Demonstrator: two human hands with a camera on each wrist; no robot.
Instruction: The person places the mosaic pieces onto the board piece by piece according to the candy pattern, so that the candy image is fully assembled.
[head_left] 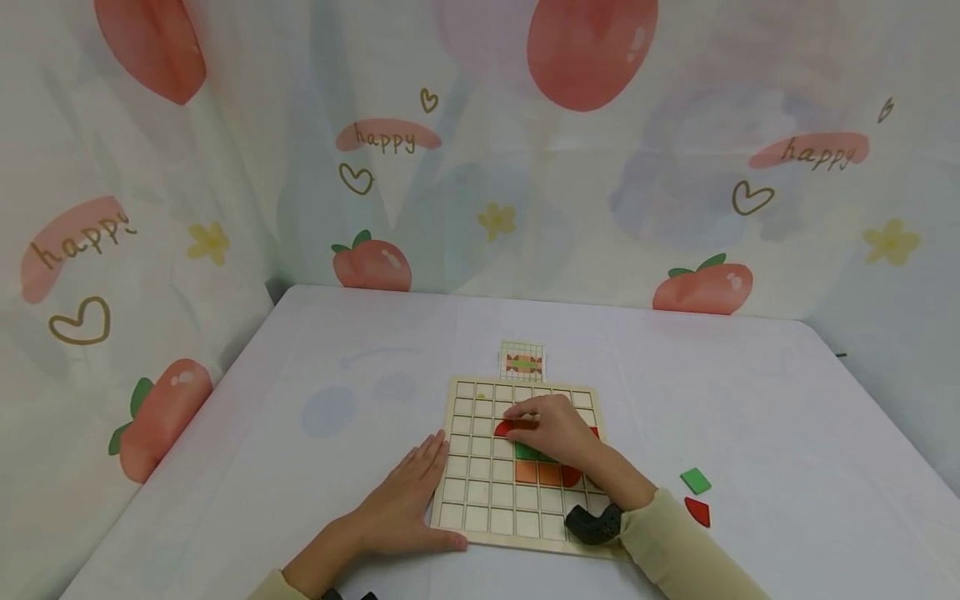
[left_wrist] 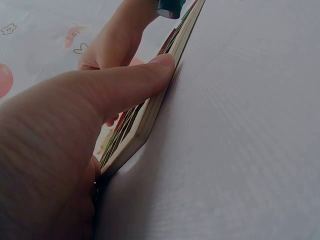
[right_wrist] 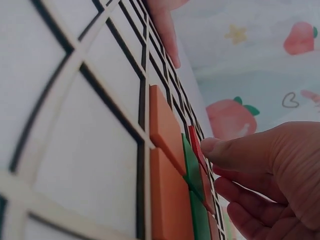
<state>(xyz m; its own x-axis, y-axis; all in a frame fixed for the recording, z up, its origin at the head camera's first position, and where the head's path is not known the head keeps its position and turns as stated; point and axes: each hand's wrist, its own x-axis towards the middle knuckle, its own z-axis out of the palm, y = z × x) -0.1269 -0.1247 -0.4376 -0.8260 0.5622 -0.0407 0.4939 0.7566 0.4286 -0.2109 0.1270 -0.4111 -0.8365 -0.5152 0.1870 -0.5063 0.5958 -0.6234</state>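
A wooden grid board (head_left: 477,493) lies flat on the white table. My left hand (head_left: 401,500) rests at its near left corner, fingers along the left edge and thumb against the front edge. Over the board's middle, my right hand (head_left: 558,429) pinches a red tile with a rounded side (head_left: 502,428) between thumb and fingertips, at a grid cell. Orange tiles (right_wrist: 170,192) and green tiles (right_wrist: 192,157) sit in cells beside it. Another red tile (head_left: 572,477) ends the orange row. The right hand hides part of the pattern.
A small pattern card (head_left: 522,362) lies behind the board. To the right are a loose green tile (head_left: 696,481) and a loose red rounded tile (head_left: 697,511). A printed cloth (head_left: 465,167) hangs along the table's back and sides.
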